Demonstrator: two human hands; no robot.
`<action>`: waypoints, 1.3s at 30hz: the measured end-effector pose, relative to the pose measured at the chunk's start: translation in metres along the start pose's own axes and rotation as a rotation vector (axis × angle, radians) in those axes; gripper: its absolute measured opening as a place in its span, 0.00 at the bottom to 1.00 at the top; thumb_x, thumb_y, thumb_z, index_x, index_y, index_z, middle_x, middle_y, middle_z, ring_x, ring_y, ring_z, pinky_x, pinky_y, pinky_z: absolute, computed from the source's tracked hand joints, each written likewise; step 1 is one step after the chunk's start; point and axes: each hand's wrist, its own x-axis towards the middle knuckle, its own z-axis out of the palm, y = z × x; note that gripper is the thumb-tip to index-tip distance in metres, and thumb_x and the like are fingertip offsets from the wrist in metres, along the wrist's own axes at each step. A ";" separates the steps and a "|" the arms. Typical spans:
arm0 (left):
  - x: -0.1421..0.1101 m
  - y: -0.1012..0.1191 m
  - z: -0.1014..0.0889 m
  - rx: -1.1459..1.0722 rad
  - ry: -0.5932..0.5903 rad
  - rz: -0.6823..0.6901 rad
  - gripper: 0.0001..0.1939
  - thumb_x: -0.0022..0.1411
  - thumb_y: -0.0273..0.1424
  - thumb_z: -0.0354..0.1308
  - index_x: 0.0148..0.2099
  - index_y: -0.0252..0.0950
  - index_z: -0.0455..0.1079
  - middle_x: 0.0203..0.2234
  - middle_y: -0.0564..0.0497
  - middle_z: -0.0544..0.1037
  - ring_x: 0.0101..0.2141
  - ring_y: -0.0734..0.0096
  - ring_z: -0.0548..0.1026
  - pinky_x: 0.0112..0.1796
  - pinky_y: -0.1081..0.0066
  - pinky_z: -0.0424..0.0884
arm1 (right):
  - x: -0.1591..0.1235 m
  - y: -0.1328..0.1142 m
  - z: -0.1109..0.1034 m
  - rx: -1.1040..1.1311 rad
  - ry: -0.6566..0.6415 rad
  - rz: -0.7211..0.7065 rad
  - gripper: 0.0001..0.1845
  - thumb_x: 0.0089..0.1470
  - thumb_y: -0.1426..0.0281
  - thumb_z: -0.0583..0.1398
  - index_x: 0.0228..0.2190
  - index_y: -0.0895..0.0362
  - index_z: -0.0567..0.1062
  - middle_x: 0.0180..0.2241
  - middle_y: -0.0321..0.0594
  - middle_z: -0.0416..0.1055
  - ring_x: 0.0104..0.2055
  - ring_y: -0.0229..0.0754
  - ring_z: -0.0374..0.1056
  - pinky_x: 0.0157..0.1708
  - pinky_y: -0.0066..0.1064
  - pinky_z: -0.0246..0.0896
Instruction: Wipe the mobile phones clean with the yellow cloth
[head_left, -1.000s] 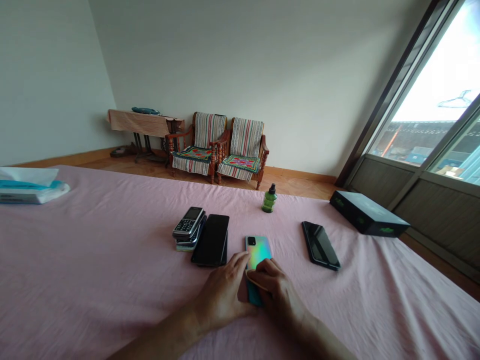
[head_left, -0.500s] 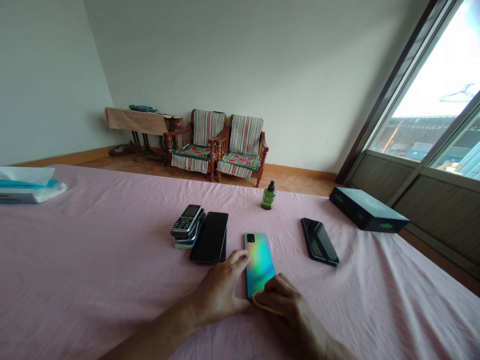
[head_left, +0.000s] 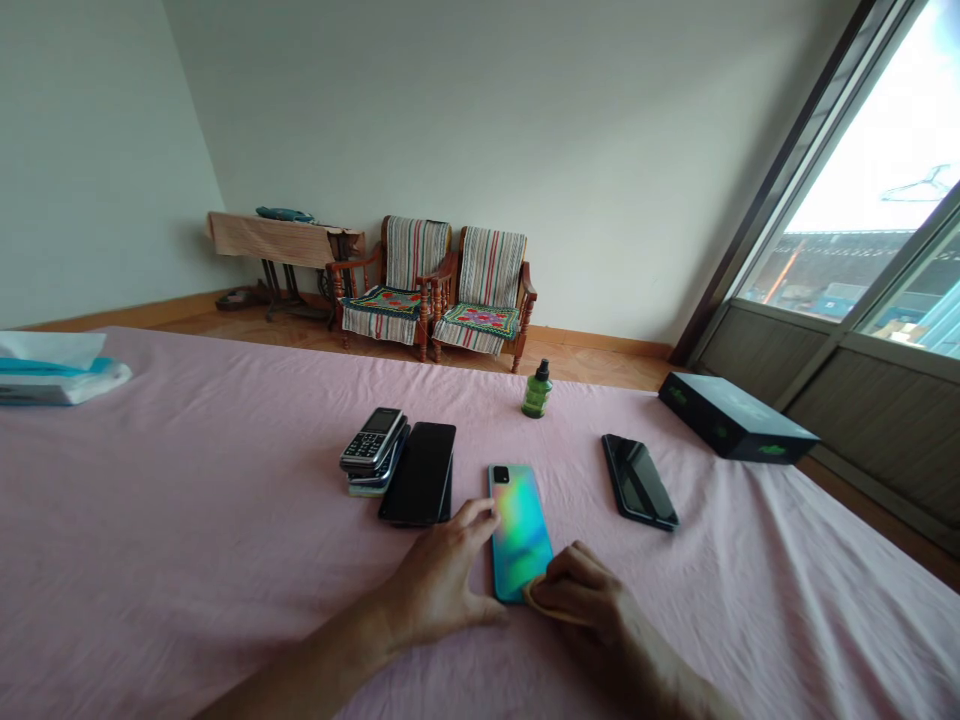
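An iridescent blue-green smartphone (head_left: 521, 525) lies back up on the pink cloth, its camera block at the far left corner. My left hand (head_left: 442, 575) grips it at the edges, with fingertips on the left side and the thumb by the near end. My right hand (head_left: 589, 600) is closed on a thin yellowish wiping cloth (head_left: 551, 605), pressed against the phone's near right corner. Most of that cloth is hidden under my fingers. Left of the phone, a black smartphone (head_left: 420, 475) rests on another dark one. Beside them stands a stack of keypad phones (head_left: 373, 445).
A green spray bottle (head_left: 536, 390) stands behind the phone. Off to the right are another black phone (head_left: 639, 482) and a black box (head_left: 735, 420). A tissue pack (head_left: 67, 382) lies at the far left. Two wooden chairs (head_left: 480, 290) stand beyond the bed-like pink surface (head_left: 225, 500).
My right hand has slid a little to the right along the phone's near end with the wiping cloth. My left hand and the phone have stayed in place.
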 end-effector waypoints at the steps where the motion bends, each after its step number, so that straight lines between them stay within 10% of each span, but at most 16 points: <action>1: 0.000 0.000 0.000 -0.004 0.001 0.004 0.41 0.40 0.35 0.72 0.58 0.41 0.62 0.59 0.46 0.63 0.53 0.53 0.68 0.53 0.60 0.66 | 0.002 -0.004 0.001 -0.011 -0.012 -0.006 0.10 0.60 0.77 0.55 0.33 0.53 0.75 0.33 0.39 0.67 0.36 0.39 0.63 0.34 0.30 0.60; 31: -0.002 0.002 -0.001 0.003 -0.012 -0.012 0.39 0.44 0.37 0.71 0.58 0.41 0.63 0.58 0.45 0.63 0.53 0.53 0.68 0.53 0.60 0.65 | -0.006 -0.003 -0.010 0.022 0.006 0.046 0.11 0.58 0.77 0.56 0.26 0.55 0.75 0.30 0.39 0.67 0.33 0.39 0.64 0.31 0.29 0.61; 39: -0.002 0.004 0.000 0.001 -0.005 -0.014 0.38 0.44 0.35 0.71 0.58 0.44 0.63 0.58 0.48 0.64 0.52 0.55 0.69 0.53 0.62 0.65 | 0.043 0.012 0.001 -0.043 0.081 0.105 0.20 0.49 0.86 0.53 0.31 0.54 0.79 0.32 0.40 0.68 0.35 0.40 0.65 0.35 0.30 0.61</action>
